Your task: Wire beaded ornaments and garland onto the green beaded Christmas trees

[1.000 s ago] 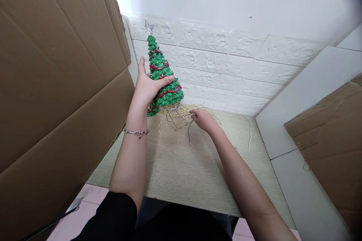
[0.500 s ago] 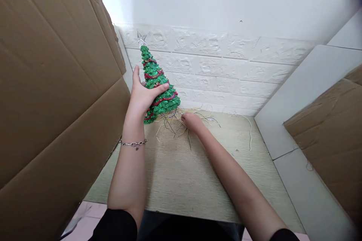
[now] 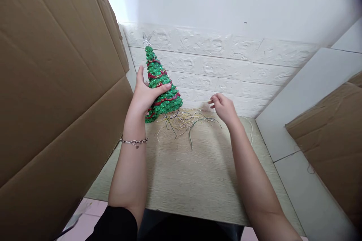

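Note:
A small green glittery Christmas tree (image 3: 169,104) with red garlands and a clear star at its top leans to the left at the back of the table. Around its side wraps my left hand (image 3: 144,95), closed on it, thumb across the front. From under the tree, thin white, yellow and dark wires (image 3: 192,121) spread in a tangle over the tabletop. To the right, my right hand (image 3: 224,108) is raised above the wires, with fingertips pinched on a thin pale yellowish wire. Another green and red piece (image 3: 151,117) shows low behind my left wrist.
Tall cardboard (image 3: 62,67) stands along the left, and more cardboard (image 3: 328,131) leans at the right against white panels. A white brick-patterned wall (image 3: 209,60) closes the back. One loose pale wire (image 3: 251,130) lies at the right of the wooden table (image 3: 189,180).
My right hand has moved up and to the right, away from the tree's base, with a thin wire between its fingertips. My left hand stays on the tree.

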